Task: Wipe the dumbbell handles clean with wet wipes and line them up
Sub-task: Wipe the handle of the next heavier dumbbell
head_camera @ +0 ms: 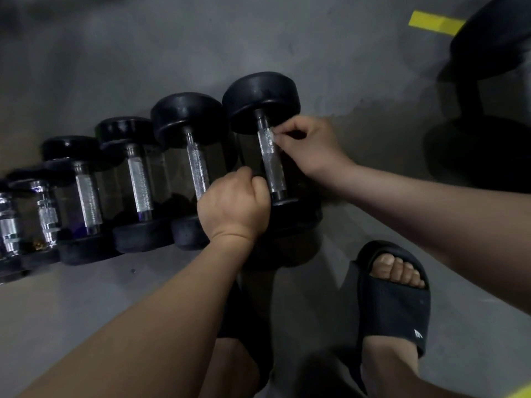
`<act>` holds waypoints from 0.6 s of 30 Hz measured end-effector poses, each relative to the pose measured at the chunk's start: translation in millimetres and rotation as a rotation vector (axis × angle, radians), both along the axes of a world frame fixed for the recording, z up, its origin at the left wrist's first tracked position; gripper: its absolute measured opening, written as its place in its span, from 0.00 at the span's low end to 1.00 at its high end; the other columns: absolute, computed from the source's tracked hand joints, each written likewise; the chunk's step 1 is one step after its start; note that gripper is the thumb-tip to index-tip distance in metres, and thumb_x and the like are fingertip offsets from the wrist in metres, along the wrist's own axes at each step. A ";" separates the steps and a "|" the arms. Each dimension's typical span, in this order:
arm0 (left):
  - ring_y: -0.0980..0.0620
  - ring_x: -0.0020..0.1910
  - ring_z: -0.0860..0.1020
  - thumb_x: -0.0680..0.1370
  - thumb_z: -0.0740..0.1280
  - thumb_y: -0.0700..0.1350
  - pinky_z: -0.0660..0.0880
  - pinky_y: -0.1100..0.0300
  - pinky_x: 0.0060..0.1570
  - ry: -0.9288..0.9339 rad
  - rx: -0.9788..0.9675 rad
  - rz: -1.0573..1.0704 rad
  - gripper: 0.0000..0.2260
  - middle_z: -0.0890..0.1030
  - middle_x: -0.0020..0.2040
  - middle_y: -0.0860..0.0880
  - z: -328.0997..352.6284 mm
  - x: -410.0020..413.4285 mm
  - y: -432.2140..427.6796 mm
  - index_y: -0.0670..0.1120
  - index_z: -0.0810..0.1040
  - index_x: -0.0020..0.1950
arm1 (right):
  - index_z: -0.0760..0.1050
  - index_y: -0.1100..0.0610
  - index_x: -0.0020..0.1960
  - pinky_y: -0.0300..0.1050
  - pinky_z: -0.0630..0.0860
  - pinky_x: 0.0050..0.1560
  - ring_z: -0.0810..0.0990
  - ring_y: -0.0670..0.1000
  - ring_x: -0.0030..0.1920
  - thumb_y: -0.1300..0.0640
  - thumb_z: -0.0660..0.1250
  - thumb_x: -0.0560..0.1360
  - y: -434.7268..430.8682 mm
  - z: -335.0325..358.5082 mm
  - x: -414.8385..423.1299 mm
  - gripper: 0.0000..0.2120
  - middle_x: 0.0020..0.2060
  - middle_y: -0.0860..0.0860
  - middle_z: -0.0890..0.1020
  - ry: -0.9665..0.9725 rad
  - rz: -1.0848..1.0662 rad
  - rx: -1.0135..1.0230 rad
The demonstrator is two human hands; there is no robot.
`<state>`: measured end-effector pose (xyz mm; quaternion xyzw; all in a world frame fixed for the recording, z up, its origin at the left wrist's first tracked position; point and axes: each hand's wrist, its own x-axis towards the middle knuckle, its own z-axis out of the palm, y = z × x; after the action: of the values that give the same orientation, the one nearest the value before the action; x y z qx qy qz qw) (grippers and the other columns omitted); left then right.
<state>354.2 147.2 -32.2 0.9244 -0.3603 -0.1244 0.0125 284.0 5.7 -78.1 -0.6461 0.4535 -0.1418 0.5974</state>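
Note:
Several black-headed dumbbells with knurled steel handles lie side by side on the grey floor. At the right end of the row is the largest dumbbell [271,165]. My right hand [311,146] pinches a small white wet wipe [275,138] against the upper part of that dumbbell's handle. My left hand [234,205] is curled into a fist between that handle and the neighbouring dumbbell [196,165], its thumb beside the large handle's lower end. Nothing shows inside the fist. The hand hides the neighbour's lower handle end.
Smaller dumbbells [86,196] continue the row toward the left edge. A big black dumbbell [485,110] stands apart at the far right, near a yellow floor mark [434,23]. My feet in black slides [396,300] stand just in front of the row.

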 end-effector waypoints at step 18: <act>0.44 0.38 0.71 0.78 0.53 0.51 0.61 0.54 0.35 0.011 0.004 0.022 0.12 0.76 0.38 0.48 -2.9 0.6 -0.1 0.49 0.69 0.39 | 0.85 0.60 0.43 0.39 0.75 0.38 0.82 0.43 0.37 0.62 0.76 0.71 -12.5 22.7 -36.7 0.02 0.38 0.50 0.86 0.209 0.732 -0.062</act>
<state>354.7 147.1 -35.1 0.9277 -0.3498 -0.1299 0.0142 247.3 -6.8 -55.4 -0.7941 0.2466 0.1340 0.5391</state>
